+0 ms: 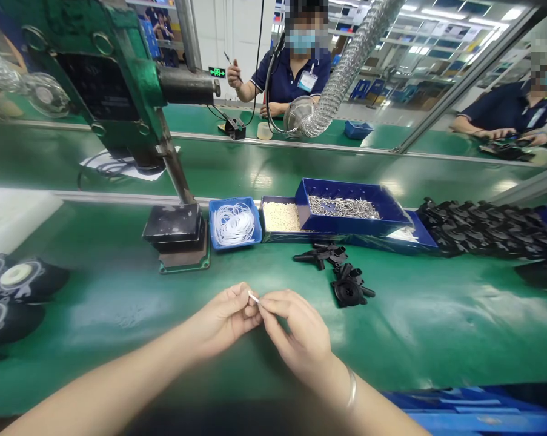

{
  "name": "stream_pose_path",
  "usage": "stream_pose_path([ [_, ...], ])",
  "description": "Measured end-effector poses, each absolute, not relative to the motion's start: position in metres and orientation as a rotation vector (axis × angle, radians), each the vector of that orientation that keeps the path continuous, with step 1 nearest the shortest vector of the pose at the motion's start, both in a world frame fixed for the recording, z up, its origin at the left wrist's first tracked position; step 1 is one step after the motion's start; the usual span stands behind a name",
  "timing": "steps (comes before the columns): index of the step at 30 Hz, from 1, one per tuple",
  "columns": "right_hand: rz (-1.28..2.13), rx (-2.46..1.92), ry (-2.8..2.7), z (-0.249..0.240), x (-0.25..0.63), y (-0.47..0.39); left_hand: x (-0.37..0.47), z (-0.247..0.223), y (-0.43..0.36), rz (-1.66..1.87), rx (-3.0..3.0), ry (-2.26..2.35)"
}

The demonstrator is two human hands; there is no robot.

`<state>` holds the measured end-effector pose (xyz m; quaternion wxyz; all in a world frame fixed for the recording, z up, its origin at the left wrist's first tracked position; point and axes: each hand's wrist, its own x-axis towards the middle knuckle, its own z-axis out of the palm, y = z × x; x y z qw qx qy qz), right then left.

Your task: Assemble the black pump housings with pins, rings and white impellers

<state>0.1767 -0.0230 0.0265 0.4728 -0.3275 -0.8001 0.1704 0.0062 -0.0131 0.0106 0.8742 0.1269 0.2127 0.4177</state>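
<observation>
My left hand (230, 318) and my right hand (295, 330) meet above the green bench, fingertips pinched around a small pin (254, 297). The pin is short, thin and whitish or silvery. Its left end sits at my left thumb, where a tiny pale piece may be, too small to make out. My right thumb and forefinger close on its other end. Beyond the hands stand a blue bin (303, 212) of short metal pins, a bin of small cream pieces (282, 217) and a blue tray of white rings (234, 224). Black moulded housings (348, 290) lie to the right.
A green press (105, 66) rises at the left over a dark metal block (173, 224). More black housings (486, 230) are piled far right; black parts with pale discs (16, 275) lie far left. A flexible duct (341, 66) hangs down. Two people work across the bench.
</observation>
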Motion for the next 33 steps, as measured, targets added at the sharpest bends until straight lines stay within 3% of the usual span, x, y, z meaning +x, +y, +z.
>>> stream_pose_path([
  [17, 0.337, -0.672, -2.162, 0.030, 0.188, -0.022, 0.003, 0.015, -0.015, 0.803, 0.264, 0.478],
  [24, 0.580, -0.774, -2.075, 0.036, 0.188, -0.018, 0.000, 0.012, -0.013, 0.769, 0.339, 0.528],
  [30, 0.697, -1.063, -2.083, 0.029, 0.187, -0.014, -0.005, 0.006, -0.009, 0.880, 0.958, 0.872],
  [33, 0.933, -1.103, -2.059, 0.027, 0.185, -0.010, -0.009, 0.000, -0.009, 0.974, 1.366, 1.063],
])
